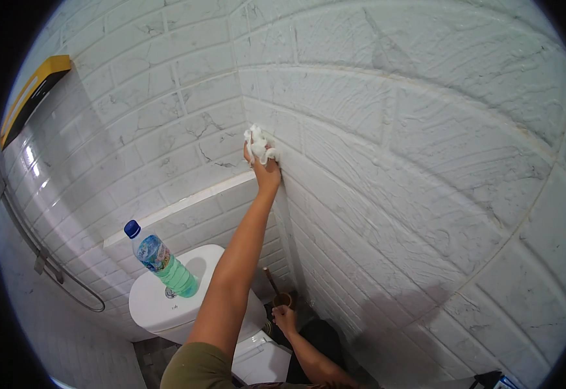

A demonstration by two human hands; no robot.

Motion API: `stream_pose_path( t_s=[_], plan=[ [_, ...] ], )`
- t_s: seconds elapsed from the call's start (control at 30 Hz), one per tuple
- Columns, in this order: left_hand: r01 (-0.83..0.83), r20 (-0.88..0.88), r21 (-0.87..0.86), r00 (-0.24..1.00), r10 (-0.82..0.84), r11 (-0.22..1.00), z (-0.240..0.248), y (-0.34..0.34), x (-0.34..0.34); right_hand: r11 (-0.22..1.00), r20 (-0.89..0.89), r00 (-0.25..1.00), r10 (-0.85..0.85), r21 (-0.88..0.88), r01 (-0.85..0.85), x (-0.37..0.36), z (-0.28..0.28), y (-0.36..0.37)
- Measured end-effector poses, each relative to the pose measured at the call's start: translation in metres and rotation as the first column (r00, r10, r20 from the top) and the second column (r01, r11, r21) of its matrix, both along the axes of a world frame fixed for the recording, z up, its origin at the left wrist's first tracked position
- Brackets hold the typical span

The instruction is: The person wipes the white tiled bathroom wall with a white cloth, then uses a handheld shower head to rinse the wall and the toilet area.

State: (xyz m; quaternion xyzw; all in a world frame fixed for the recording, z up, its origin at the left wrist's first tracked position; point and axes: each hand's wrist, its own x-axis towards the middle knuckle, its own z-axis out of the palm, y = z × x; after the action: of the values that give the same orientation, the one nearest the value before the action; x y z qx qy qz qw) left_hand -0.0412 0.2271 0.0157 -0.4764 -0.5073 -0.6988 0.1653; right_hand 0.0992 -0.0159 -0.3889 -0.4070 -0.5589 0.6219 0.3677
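Observation:
My left arm, in an olive sleeve, stretches up to the corner where two tiled walls meet. Its hand [266,171] is closed around a crumpled white cloth [258,145], which is pressed to the wall at the corner. Low down, my right hand [285,318] has its fingers curled; whether anything is in them is hidden. Just beyond it shows a brown round cup-like thing [283,299] with a stick-like handle [270,279]. Left of my left forearm, a plastic bottle [166,261] with a blue cap and green liquid stands on the white toilet tank [150,305].
A tiled ledge [185,204] runs behind the tank. On the left wall are a yellow and black box-like fixture [36,94] and a looping shower hose [78,295]. The white toilet lid [261,363] lies below my left arm. The textured right wall [438,149] is close by.

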Motion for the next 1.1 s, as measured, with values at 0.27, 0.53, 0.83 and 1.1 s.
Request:
stream_pose_path(
  t_s=[0.27,0.53,0.83,1.1],
  plan=[
    [0.025,-0.013,-0.031,1.0,-0.025,0.999,-0.123,-0.051,0.105,0.977,-0.011,1.0,-0.027,-0.21,0.024,0.011,0.027,0.009],
    [-0.098,-0.43,-0.035,0.9,0.073,0.995,-0.166,-0.096,0.137,0.987,0.102,0.994,0.046,-0.16,-0.029,0.005,0.009,0.007],
    [0.034,-0.438,0.341,0.89,0.127,0.939,0.082,-0.099,0.164,0.966,-0.077,0.997,0.021,-0.256,-0.04,0.012,0.036,-0.004],
    [-0.075,-0.323,-0.34,0.945,-0.041,0.938,-0.143,-0.129,0.129,0.948,0.011,0.998,0.057,-0.315,-0.051,0.013,0.036,-0.001]
  ],
)
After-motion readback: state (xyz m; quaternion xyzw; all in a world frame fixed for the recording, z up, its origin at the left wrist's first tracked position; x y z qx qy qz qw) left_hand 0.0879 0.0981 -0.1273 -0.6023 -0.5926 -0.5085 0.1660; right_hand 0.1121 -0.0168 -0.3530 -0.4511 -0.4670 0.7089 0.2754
